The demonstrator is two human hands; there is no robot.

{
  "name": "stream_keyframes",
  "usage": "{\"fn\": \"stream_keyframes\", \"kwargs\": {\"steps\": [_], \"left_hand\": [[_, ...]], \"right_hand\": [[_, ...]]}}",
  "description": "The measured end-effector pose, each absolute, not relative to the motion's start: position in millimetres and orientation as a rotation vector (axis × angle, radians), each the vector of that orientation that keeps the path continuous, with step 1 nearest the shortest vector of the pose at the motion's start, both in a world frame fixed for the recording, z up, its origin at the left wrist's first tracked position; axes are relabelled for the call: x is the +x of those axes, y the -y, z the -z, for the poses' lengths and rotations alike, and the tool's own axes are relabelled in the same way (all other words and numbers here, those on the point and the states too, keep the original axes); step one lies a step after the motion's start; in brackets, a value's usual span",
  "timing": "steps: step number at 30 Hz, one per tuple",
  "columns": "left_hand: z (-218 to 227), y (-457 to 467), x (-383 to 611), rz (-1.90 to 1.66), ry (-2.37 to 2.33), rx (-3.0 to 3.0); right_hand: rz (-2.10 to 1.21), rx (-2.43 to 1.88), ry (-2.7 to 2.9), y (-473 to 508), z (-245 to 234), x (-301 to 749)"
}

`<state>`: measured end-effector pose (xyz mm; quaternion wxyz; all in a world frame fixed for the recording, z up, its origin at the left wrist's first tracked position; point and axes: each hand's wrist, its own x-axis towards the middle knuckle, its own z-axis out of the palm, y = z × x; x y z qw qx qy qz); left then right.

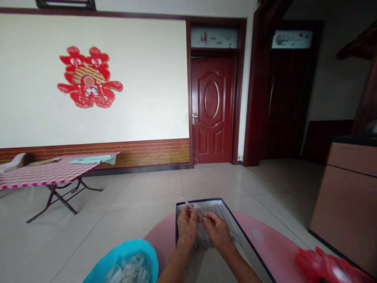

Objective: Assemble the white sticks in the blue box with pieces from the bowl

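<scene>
My left hand [187, 227] is closed in a pinch around a thin, whitish, see-through strip [187, 203], whose end sticks out beyond the fingers. Close beside it, my right hand [217, 231] has its thumb and fingertips pressed together; what they grip is too small to make out. Both hands are above a shallow box [243, 232] with a dark blue rim. Many slim, pale grey, see-through pieces [219, 209] lie in rows inside it, partly hidden by my hands. A bright blue basin [118, 251] to the left holds a heap of small whitish pieces [131, 271].
The box rests on a round pink table [265, 236]. Red plastic bagging [326, 267] lies at the right. A folding table [44, 173] with a checked cover stands at the far left, and a pinkish cabinet [347, 200] at the right. Behind is a red door [212, 106].
</scene>
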<state>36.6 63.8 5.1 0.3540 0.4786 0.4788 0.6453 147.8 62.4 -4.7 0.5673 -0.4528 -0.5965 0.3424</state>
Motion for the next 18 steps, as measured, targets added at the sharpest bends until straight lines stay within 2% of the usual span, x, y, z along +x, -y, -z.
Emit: {"fn": "stream_keyframes", "kwargs": {"steps": [4, 10, 18], "left_hand": [[-7, -59, 32, -1.727, -1.234, 1.335], [-15, -57, 25, -1.877, -1.389, 1.239], [-20, -54, 25, -1.843, -1.426, 1.167]], "right_hand": [[-0.669, -1.074, 1.531, -60, 6, 148], [-0.257, -1.075, 1.982, -36, -10, 148], [-0.132, -0.803, 2.558, -13, -7, 135]]}}
